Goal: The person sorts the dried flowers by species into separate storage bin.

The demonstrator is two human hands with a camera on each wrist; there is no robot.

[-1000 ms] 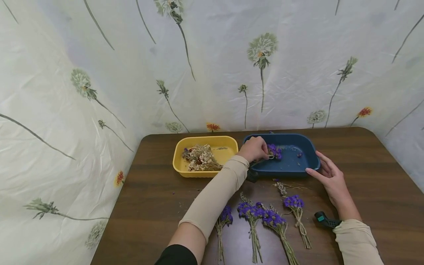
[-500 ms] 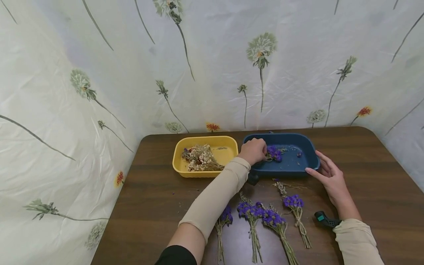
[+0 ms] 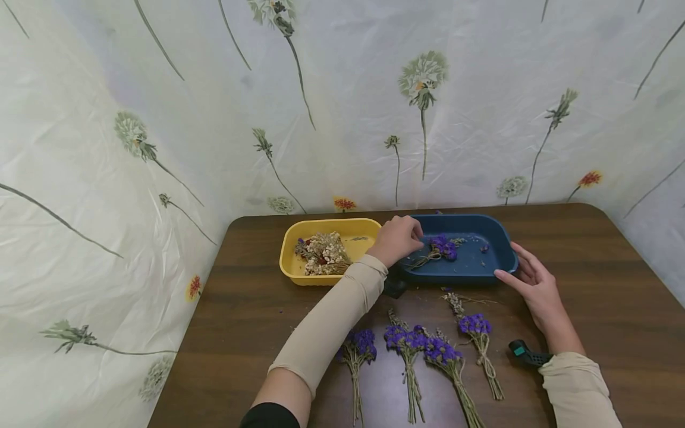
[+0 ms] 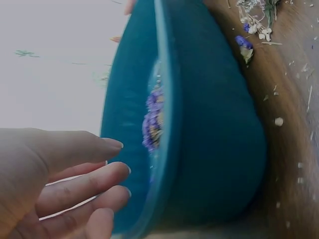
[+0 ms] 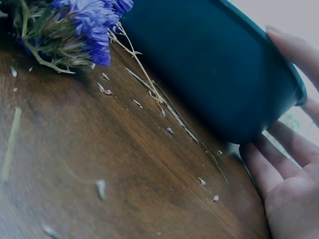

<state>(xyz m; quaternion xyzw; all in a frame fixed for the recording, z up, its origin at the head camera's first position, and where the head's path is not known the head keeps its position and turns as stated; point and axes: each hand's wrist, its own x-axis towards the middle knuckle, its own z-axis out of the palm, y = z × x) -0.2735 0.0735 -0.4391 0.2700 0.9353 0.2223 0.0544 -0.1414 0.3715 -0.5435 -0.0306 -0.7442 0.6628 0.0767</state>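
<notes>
My left hand [image 3: 397, 239] hovers over the left end of the blue tray [image 3: 481, 276], its fingers loosely bent and holding nothing. In the left wrist view its fingertips are right by the tray's rim. A small tied bunch of purple dried flowers [image 3: 443, 248] lies inside the tray, its stems pointing left, apart from the hand. My right hand [image 3: 535, 288] holds the tray's right front corner, thumb on the near side and fingers along the end. In the right wrist view, fingers [image 5: 284, 154] reach to the tray's base.
Left of the blue tray stands a yellow tray [image 3: 286, 270] with a bunch of cream dried flowers [image 3: 323, 252]. Several tied purple bunches [image 3: 409, 342] lie on the wooden table [image 3: 241, 333] in front. A dark strap with a device [image 3: 527, 355] is at the right wrist.
My left hand has let go of the purple flower bunch and drawn back to the left, uncovering its stems in the blue tray. The right hand stays at the tray's corner.
</notes>
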